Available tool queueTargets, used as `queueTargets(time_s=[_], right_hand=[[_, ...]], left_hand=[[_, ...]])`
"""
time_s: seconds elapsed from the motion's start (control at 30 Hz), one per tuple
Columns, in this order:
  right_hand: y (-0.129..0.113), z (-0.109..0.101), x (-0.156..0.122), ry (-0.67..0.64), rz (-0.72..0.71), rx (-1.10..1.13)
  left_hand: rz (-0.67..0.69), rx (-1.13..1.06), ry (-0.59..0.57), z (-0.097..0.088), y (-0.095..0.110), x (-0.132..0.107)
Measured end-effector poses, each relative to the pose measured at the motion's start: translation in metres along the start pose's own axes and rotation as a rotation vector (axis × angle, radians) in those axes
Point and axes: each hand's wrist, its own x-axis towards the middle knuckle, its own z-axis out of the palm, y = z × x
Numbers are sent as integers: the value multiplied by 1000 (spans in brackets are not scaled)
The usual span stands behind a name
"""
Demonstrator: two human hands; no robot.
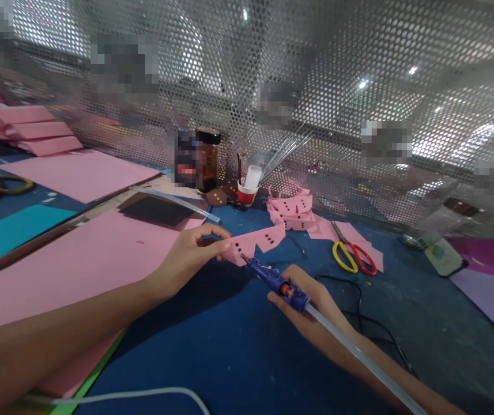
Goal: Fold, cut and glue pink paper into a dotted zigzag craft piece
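My left hand (192, 253) pinches one end of a pink foam cutout (259, 242) with a zigzag lower edge and small dark holes, holding it above the blue table. My right hand (311, 308) grips a blue hot glue gun (276, 282) with a clear glue stick (359, 357) sticking out of its back. The gun's nozzle touches the cutout's lower left part. A black cord (359, 305) runs away from the gun to the right.
A pile of similar pink cutouts (292, 210) lies behind, with yellow and red scissors (353, 256) beside it. Large pink foam sheets (69, 259) cover the left. A red cup (247, 193), a dark jar (207, 158) and a perforated metal screen (316, 86) stand at the back.
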Motion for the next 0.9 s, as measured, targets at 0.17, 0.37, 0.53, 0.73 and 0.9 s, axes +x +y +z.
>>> queueTargets(time_s=[0.17,0.37,0.53,0.73,0.9], right_hand=[[2,1,0,-1,-21,-24],[2,1,0,8,-30,-19],[6,3,0,11,-32,-16],[5,1,0,9,-19,-6],[2,1,0,7,-22,-16]], left_hand=[[-5,-2,1,0,0,-1],[3,2,-3,1,1,-1],[-5,6,-5,1,2,-1],[-6,4,-4,1,3,-1],[-11,9,11,0,-1,0]])
